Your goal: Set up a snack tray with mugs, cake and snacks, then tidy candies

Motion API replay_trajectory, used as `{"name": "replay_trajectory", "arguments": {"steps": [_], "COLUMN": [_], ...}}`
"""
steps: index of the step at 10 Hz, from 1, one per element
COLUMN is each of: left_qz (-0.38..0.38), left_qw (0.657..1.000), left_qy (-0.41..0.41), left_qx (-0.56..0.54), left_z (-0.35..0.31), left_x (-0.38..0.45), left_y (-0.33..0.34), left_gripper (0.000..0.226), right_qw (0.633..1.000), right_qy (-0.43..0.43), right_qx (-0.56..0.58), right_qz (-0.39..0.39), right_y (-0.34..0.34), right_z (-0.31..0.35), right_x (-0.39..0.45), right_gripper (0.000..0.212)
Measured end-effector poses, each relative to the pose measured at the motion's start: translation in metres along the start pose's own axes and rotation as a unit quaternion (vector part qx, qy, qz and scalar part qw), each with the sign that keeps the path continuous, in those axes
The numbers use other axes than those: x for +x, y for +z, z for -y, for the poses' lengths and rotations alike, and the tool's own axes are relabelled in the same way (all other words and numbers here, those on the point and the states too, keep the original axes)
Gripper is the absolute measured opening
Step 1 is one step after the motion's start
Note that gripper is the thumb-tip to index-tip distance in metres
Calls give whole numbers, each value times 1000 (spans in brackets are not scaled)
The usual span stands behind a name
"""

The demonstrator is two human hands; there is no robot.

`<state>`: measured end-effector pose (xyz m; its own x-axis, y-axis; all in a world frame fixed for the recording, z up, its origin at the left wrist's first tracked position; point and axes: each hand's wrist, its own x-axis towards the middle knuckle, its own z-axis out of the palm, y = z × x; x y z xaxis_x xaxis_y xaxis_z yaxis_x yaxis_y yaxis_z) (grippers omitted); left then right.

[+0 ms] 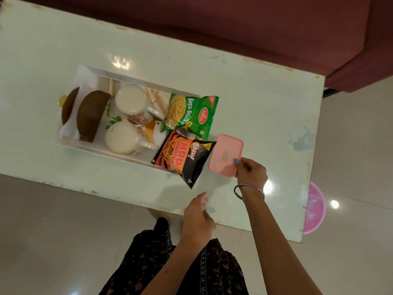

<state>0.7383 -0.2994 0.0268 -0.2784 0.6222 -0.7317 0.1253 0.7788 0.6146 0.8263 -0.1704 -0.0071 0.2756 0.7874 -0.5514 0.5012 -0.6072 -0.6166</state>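
The right hand (251,170) pinches the near corner of a flat pink plastic box with a rounded rectangular lid (225,157), thumb on top, fingers curled under its edge. The box lies on the pale glossy tabletop (265,107), its far-left corner just beside the tip of a black-and-orange crisp packet (184,156). A thin metal bangle (248,190) circles the right wrist.

The left hand (198,218) hovers lower, over the table's near edge, fingers loosely bent and holding nothing.

Left of both hands sits a white rectangular tray (70,143). In it, farthest from the hands, are two brown cake halves (91,116) on white paper; then two white patterned mugs (131,103) side by side; then a green soya-stick packet (190,116) with the crisp packet nearer the hands. Both packets overhang the tray's right rim, and the crisp packet's corner points towards the left hand.

Beyond and to the right of the right hand the tabletop stretches bare to its chipped far edge and right corner. Under the table's right end shows a pink round object (314,207) on the tiled floor (53,231). A maroon sofa (276,28) runs along the far side.
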Motion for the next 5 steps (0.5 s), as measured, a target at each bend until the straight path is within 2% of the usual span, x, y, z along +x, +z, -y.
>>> {"name": "replay_trajectory", "arguments": {"steps": [2,4,5], "left_qz": [28,3,-40], "left_qw": [1000,1000,999], "left_qy": [-5,3,6], "left_qx": [-3,14,33], "left_z": [24,24,24], "left_x": [-10,-20,-21], "left_y": [-18,-51,-73], "left_gripper": [41,40,39], "right_qw": [999,998,997], "right_qy": [-20,-1,8], "right_qx": [-33,-39,-34], "right_qz": [9,47,71], "right_y": [19,25,20], "right_z": [16,24,24], "right_x": [4,2,-2], "right_gripper": [24,26,29]}}
